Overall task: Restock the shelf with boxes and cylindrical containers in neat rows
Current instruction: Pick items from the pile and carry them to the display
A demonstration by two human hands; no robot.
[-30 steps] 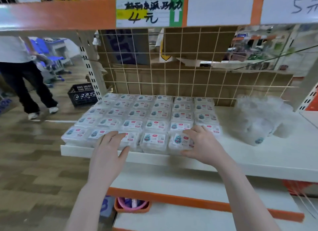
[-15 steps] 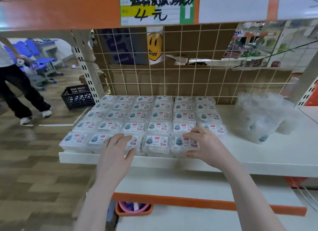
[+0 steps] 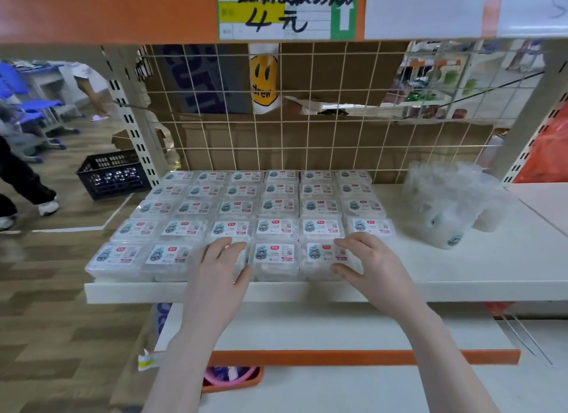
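Right now both hands sit on the front row of boxes, which fill the left half of the shelf in a tight grid running from the front edge back to the wire grid. The left hand lies flat with straight fingers on top of the third box from the left, thumb spread toward its neighbour, gripping nothing. The right hand cups the last box in the front row, fingers curled over its top and thumb against its near side, so it seems to be pinching or nudging that box. That row holds one box fewer than the rows behind, leaving a gap at its right end. The bag of cylindrical containers lies slumped near the shelf's back right corner, well apart from the boxes and not yet unpacked. The main risk, as I judge it, is at the front edge: these boxes stand close to the lip, and a pull toward the body or a sideways shove could tip one off onto the lower shelf. The clear lids look slick, so a flat palm may slide instead of moving the box, skewing the row. Pressing hard could also dent a lid. Later, loose cylinders may roll once the bag is opened.
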